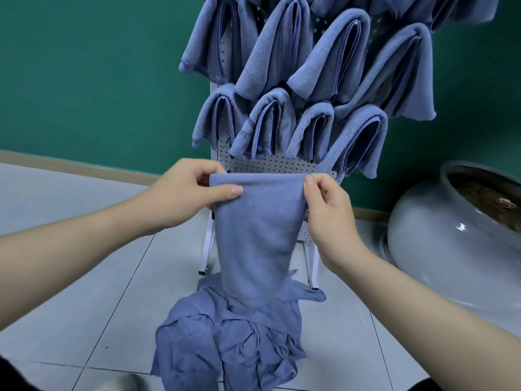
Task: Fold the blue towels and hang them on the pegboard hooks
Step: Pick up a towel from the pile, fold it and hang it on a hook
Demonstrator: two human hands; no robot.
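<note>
1. My left hand point(180, 193) pinches the top left corner of a blue towel point(253, 235), with the thumb on the near side and the other fingers curled behind the fold.
2. My right hand point(327, 213) pinches the top right corner of the same towel, thumb on top of the edge, fingers behind it.
3. The towel hangs down between my hands, with a folded edge on top. Its lower end reaches a pile point(231, 334) of loose blue towels on the floor; I cannot tell where one ends and the other begins.
4. The pile lies crumpled on the grey floor tiles point(84, 292), near me, in front of the pegboard's legs.
5. Just behind the held towel stands a white pegboard point(270, 165). A bare strip of it shows directly above my hands.
6. Higher on the pegboard, folded towels point(282, 52) already hang in rows, close together and overlapping. The hooks are mostly hidden under them.
7. Behind the pegboard is a green wall point(84, 80).
8. To the right, on the floor, stands a big grey pot point(439, 244) with something brown inside.
</note>
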